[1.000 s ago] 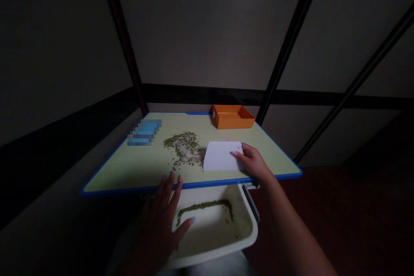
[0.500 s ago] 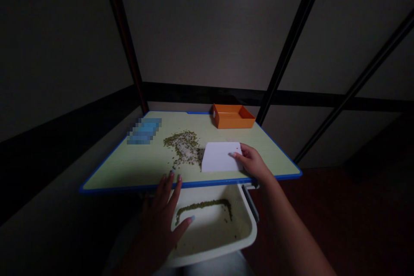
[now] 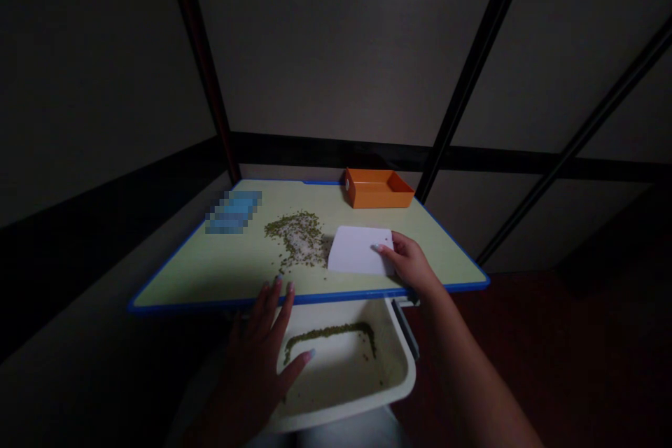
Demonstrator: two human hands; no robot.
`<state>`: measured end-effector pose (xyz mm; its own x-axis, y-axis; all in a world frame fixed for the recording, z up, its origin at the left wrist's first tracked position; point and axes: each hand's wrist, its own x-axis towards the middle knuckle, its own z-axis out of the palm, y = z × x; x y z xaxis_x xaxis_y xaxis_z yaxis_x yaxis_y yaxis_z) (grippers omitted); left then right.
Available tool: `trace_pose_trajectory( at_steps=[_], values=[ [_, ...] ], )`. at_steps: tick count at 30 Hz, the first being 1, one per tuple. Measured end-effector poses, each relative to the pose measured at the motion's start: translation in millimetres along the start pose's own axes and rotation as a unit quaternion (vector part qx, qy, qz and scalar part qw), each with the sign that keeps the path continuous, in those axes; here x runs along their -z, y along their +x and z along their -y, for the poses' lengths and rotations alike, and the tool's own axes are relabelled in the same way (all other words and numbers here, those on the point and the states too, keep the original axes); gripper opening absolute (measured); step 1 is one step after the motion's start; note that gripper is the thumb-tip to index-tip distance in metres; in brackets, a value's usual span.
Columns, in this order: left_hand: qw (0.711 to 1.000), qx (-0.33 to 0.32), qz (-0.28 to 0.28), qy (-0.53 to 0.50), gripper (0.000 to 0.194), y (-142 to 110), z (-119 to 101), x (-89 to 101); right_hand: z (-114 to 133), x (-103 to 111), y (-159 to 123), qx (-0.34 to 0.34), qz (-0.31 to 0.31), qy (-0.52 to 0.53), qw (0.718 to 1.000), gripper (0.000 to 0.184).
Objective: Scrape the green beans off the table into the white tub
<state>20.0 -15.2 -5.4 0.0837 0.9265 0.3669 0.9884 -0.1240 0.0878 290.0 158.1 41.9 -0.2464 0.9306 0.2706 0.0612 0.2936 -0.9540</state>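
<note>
Your right grip (image 3: 413,266) pinches the right end of a white scraper (image 3: 354,249), thumb on top, beside its small hole. The scraper is over the near right part of the worktop (image 3: 220,276), its long axis running left to right, roughly along the blue near edge. Its free, slightly slanted end points left at the heap of green and whitish grains (image 3: 302,238), just beside it; you cannot tell whether its underside touches the worktop.

Your left grip (image 3: 262,346) is spread and holds nothing, fingertips near the front edge, thumb over the white tub (image 3: 405,383) below, where a band of green grains (image 3: 330,331) lines the far side of the floor. An orange box (image 3: 382,200) stands beyond the scraper at the back right; a blurred blue item (image 3: 234,213) lies left of the heap.
</note>
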Motion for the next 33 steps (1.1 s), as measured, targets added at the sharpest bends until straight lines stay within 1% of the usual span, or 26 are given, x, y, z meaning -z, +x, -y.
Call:
trace_pose_trajectory(
  at_steps=[8,13,20,27,33],
  values=[
    [1.000,0.003,-0.003,0.001,0.084,0.2,-0.2,-1.9,1.9,-1.6,1.3,0.006,-0.017,0.026,1.000,0.038],
    [1.000,0.001,0.003,0.001,0.083,0.6,0.0,-0.4,-0.3,-1.9,2.5,0.013,-0.001,0.010,1.000,0.032],
    [1.000,0.001,-0.003,0.007,0.084,0.3,-0.9,-1.6,0.7,-1.9,1.4,0.009,0.021,0.007,1.000,0.031],
    [1.000,-0.002,-0.006,-0.003,0.082,-0.9,0.1,-2.7,2.7,-1.0,0.2,0.010,0.003,0.013,1.000,0.032],
    [1.000,-0.008,-0.010,0.007,0.084,-0.5,0.9,-2.9,2.0,-0.5,-0.1,0.009,0.018,0.012,1.000,0.032]
  ],
)
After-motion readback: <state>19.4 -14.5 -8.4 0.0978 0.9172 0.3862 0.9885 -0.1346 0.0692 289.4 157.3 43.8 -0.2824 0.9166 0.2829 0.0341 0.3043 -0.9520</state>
